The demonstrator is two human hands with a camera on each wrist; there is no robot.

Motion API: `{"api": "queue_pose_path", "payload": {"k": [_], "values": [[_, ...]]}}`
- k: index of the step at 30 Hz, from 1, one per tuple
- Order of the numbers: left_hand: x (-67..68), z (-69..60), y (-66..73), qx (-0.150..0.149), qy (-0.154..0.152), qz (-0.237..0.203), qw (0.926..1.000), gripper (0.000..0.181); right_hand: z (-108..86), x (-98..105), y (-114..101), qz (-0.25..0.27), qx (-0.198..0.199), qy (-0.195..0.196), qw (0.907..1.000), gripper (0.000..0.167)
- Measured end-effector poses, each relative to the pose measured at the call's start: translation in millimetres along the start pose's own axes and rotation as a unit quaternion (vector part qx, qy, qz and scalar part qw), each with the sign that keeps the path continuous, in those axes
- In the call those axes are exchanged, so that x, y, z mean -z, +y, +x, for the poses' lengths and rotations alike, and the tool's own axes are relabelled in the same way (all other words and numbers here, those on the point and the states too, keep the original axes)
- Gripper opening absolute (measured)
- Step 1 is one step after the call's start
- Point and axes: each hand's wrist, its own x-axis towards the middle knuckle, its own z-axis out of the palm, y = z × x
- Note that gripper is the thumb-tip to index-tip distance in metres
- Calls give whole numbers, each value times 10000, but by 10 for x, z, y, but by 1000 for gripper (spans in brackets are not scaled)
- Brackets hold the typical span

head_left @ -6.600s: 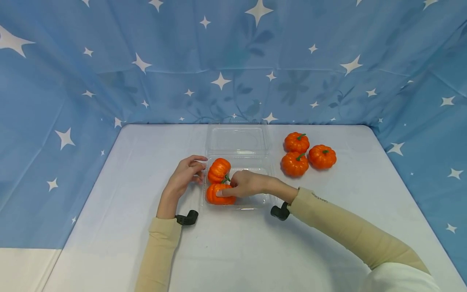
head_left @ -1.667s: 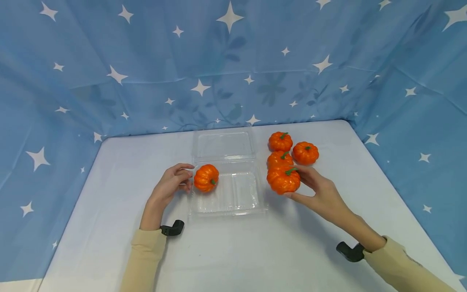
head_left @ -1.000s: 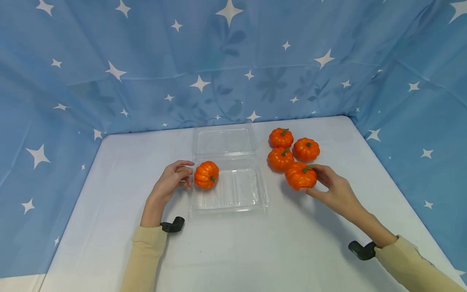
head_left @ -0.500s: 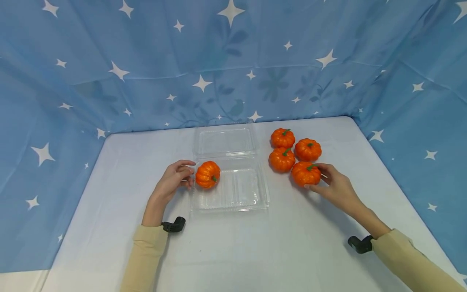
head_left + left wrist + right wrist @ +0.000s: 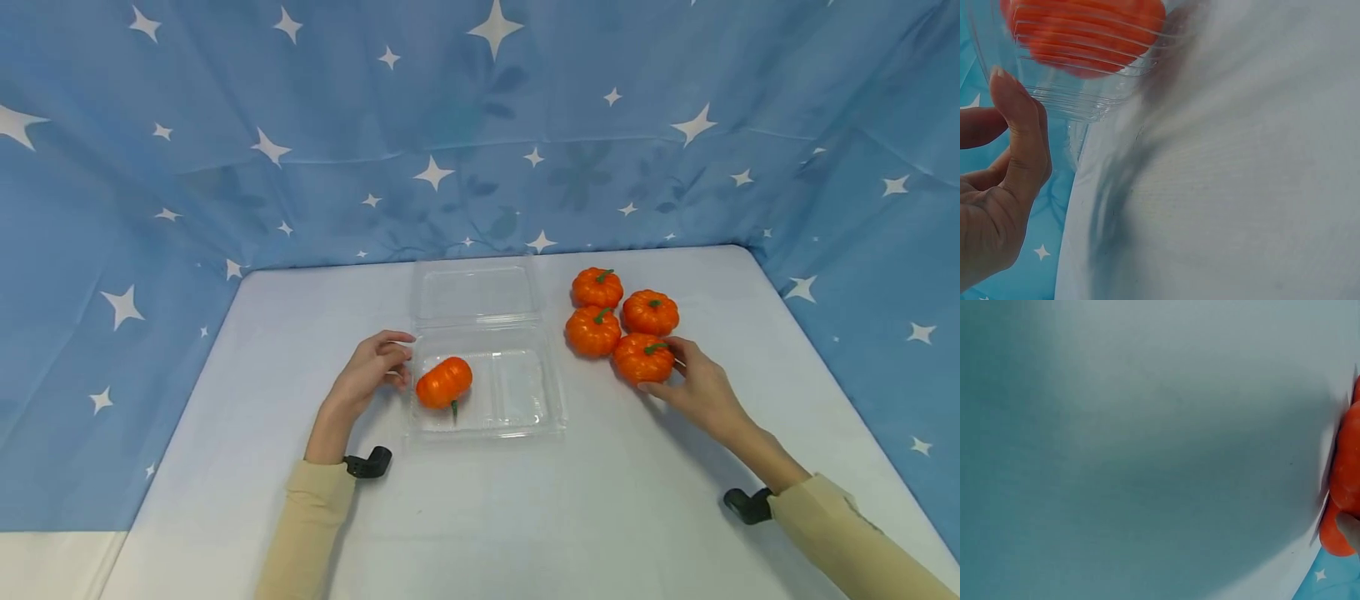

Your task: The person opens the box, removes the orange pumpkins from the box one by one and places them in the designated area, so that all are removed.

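Observation:
In the head view, my right hand (image 5: 701,396) grips a small orange pumpkin (image 5: 641,360) with a green stem, thumb at its near side and fingers behind. That pumpkin sits on the table beside several others. The right wrist view catches only a thumb tip (image 5: 1349,528) against the orange skin. A clear plastic clamshell box (image 5: 521,387) lies with its lid spread back. Inside its left part, one pumpkin (image 5: 444,383) rests tipped over, stem toward the front. My left hand (image 5: 371,371) is at the box's left wall, fingers loosely bent, a fingertip (image 5: 1000,78) against the plastic.
Three more pumpkins stand close together at the back right: a rear one (image 5: 597,287), a right one (image 5: 651,312) and a left one (image 5: 592,332). The white table (image 5: 525,517) ends at a blue star-printed curtain (image 5: 480,150).
The right hand has taken a pumpkin out of the box and lowered it to the table by the others at right. Just now, the pumpkin left inside has rolled forward. The left hand stays put.

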Motion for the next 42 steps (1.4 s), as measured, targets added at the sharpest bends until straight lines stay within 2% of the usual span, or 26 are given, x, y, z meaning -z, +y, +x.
{"api": "queue_pose_path", "payload": {"k": [7, 10, 18, 23, 27, 34, 39, 42], "values": [[-37, 5, -24, -57, 17, 13, 10000, 40, -5, -11, 0, -309, 57, 45, 9995, 92], [-35, -5, -28, -69, 31, 17, 10000, 40, -30, -10, -29, -392, 170, 181, 9989, 92], [-36, -30, -16, -108, 45, -57, 9999, 40, -99, 37, -183, -536, 921, 994, 9893, 83], [-51, -23, -34, -197, 105, -138, 9997, 40, -67, 49, -379, -542, 1339, 1175, 9825, 77], [-63, -27, -66, -228, 163, -140, 9995, 40, -29, 46, -590, -262, 1382, 865, 9863, 74], [-85, -5, -56, -184, 100, -116, 9997, 40, 108, 33, -969, 126, 1199, -70, 9927, 71], [-65, -13, -61, -36, -30, -63, 10000, 40, 195, -89, -1231, 222, 1242, -762, 9891, 76], [-63, -3, -28, -41, -99, -31, 9999, 41, 230, -143, -1366, 84, 1376, -1113, 9842, 79]]}}
